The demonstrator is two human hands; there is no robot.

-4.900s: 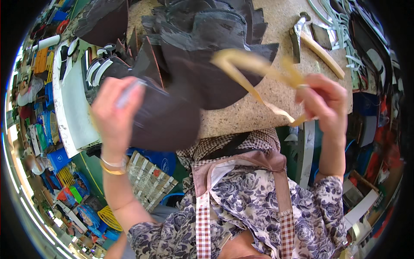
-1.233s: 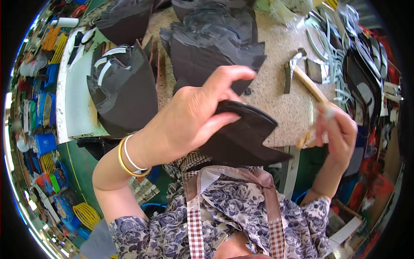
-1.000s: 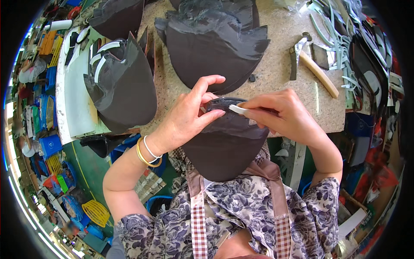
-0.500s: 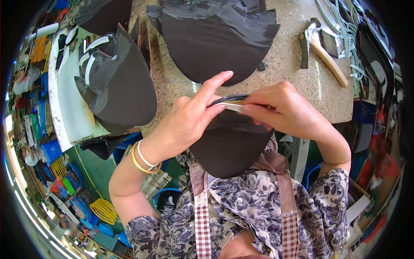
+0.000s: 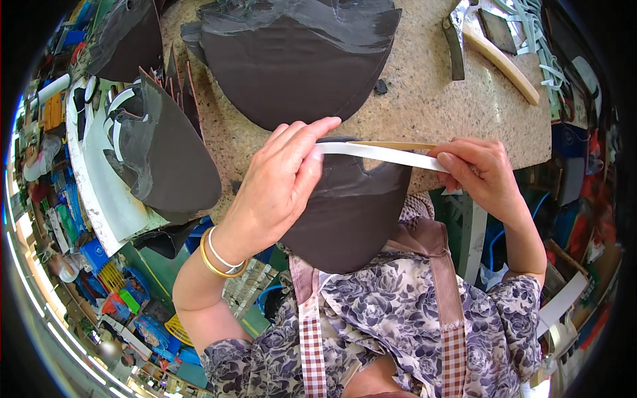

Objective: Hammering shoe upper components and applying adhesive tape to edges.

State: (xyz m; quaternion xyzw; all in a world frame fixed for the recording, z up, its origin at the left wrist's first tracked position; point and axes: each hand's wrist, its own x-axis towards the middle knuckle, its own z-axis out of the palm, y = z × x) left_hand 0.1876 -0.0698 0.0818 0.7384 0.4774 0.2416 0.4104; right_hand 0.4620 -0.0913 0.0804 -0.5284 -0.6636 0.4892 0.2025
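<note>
A dark brown, rounded leather-like piece (image 5: 345, 212) hangs in front of my chest, its upper part smeared greyish. My left hand (image 5: 282, 179) pinches its upper edge, the thumb over one end of a white strip (image 5: 391, 155). From there the strip runs taut to my right hand (image 5: 479, 171), whose thumb and fingers are closed on the other end. A thin tan strip (image 5: 391, 144) lies along the white one, reaching the right fingers too. Whether the white strip is stuck to the brown piece under my left fingers is hidden.
A larger brown piece (image 5: 292, 79) lies on the speckled worktop (image 5: 464, 119) ahead. More brown pieces (image 5: 172, 152) stand at the left on a white board (image 5: 99, 192). A hammer with a wooden handle (image 5: 503, 65) and pale strips (image 5: 541, 50) lie at the far right.
My right hand has moved right, away from the left, drawing the white strip out between them. The tan strip now shows at length. The view has shifted slightly.
</note>
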